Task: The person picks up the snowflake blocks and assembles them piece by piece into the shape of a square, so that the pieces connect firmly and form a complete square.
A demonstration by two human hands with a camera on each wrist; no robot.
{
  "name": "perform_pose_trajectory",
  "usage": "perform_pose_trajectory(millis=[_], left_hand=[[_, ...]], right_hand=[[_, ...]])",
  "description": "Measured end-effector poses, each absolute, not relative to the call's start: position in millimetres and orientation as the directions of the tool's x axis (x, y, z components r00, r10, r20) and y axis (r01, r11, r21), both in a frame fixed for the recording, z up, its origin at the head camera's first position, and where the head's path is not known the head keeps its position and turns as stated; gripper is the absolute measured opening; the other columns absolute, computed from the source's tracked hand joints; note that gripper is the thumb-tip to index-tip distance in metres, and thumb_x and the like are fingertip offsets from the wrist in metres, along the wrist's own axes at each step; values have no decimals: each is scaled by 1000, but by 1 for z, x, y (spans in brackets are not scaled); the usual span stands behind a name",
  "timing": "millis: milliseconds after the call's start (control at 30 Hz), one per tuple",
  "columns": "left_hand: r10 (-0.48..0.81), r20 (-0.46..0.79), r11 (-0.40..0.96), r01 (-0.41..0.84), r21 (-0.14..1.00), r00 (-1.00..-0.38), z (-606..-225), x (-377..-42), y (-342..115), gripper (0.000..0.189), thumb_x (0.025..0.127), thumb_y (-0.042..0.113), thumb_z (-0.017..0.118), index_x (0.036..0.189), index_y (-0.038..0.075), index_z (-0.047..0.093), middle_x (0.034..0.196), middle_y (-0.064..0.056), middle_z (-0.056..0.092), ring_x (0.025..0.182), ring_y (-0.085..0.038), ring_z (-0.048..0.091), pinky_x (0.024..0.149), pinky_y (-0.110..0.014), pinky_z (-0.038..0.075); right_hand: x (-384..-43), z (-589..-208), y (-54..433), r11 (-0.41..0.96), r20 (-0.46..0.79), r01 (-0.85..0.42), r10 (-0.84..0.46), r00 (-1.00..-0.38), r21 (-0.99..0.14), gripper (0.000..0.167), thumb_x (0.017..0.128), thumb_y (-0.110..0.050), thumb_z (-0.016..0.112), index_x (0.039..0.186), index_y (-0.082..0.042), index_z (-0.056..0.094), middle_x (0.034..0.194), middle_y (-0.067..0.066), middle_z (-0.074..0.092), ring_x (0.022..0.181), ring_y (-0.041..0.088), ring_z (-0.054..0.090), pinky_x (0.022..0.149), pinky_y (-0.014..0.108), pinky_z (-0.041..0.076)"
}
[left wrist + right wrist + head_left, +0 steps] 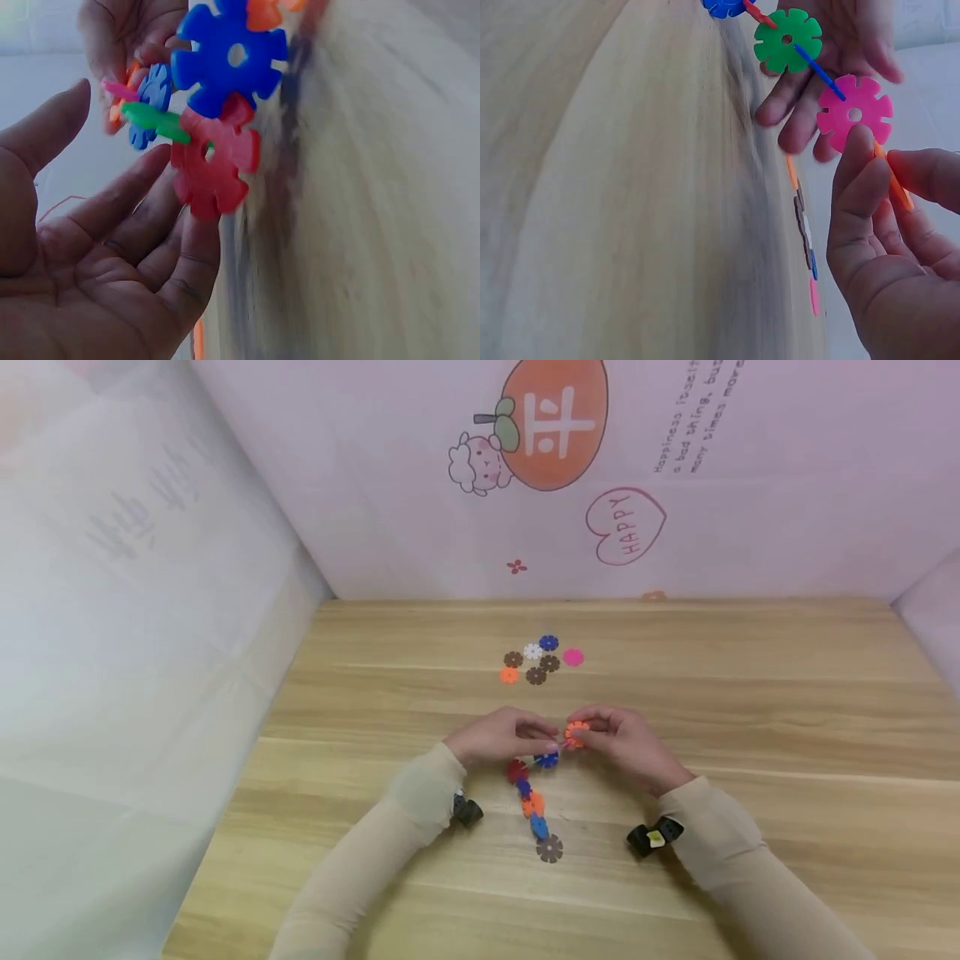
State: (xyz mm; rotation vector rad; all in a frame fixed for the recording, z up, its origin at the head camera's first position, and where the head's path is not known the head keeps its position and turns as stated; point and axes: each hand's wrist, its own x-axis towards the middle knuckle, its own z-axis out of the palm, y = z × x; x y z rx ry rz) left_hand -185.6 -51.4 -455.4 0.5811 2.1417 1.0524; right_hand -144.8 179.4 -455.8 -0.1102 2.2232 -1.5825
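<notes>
A chain of plastic snowflake discs [536,802] runs from between my hands back toward me across the wooden table [750,693]. My right hand [622,743] pinches an orange disc [576,733] at the chain's far end. In the right wrist view that orange disc [892,176] is edge-on between thumb and fingers, slotted against a pink disc [853,114]. My left hand [498,739] lies palm-up with relaxed fingers [150,225] under the red disc [214,169], thumb apart. A blue disc [229,56] and a green disc [787,41] link the two ends.
Several loose discs [540,658] lie in a small cluster farther back on the table, among them a pink one [573,657]. A pink printed backdrop [555,427] closes off the far edge. White panels stand at the left and right sides.
</notes>
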Motion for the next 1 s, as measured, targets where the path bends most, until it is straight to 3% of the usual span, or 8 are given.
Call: perform_pose_trajectory(millis=[233,600,1000], left_hand=[[681,-372,504,35,863,-630,-461,-186,-47,33,92,36,69,123,24,70,119,9,71,108,-4,64,102,-28,49],[670,-362,500,33,866,-648,-460,-185,-54,32,93,36,68,122,23,70,125,8,68,116,-7,60,111,-39,42],[664,-341,480,30,877,-665,-460,-184,-55,30,93,31,68,121,20,71,120,7,71,107,-5,63,104,-31,47]], right_hand=[[-146,-460,171,346,-259,145,-309,-915,-927,34,95,-24,66,126,-9,64,128,12,65,110,22,66,96,31,52],[-152,-463,166,332,-264,162,-292,-919,-929,38,93,-21,69,126,-5,60,121,15,67,103,19,70,88,27,55],[-153,-463,160,344,-243,141,-273,-931,-928,35,94,-21,67,124,-5,64,122,15,68,103,20,69,88,26,55]])
